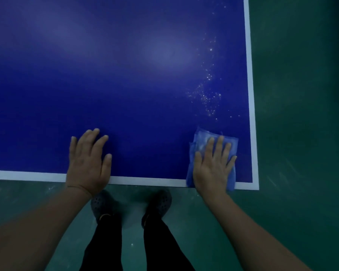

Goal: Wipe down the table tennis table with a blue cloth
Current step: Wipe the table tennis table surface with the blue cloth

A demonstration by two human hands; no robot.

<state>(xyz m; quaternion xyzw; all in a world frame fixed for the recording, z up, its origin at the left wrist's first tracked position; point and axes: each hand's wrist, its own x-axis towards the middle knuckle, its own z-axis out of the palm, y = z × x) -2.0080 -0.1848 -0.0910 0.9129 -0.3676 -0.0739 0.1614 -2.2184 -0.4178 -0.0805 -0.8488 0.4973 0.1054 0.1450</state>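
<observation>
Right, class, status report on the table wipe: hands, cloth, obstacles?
Right hand flat on blue cloth, near corner. Left hand flat on table. White specks ahead of cloth.

The right hand hides most of the blue cloth.

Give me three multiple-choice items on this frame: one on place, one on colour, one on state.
1. Where does the blue cloth lie?
A. Table's near right corner
B. Table's far left
C. On the floor

2. What colour is the table border line?
A. Yellow
B. White
C. Red

3. How is the left hand?
A. Pinching the cloth
B. Raised off the table
C. Flat on the table, holding nothing

Answers:
1 A: the right hand presses it by the corner.
2 B: the edge stripe is white.
3 C: its fingers lie straight on the bare surface.
</observation>
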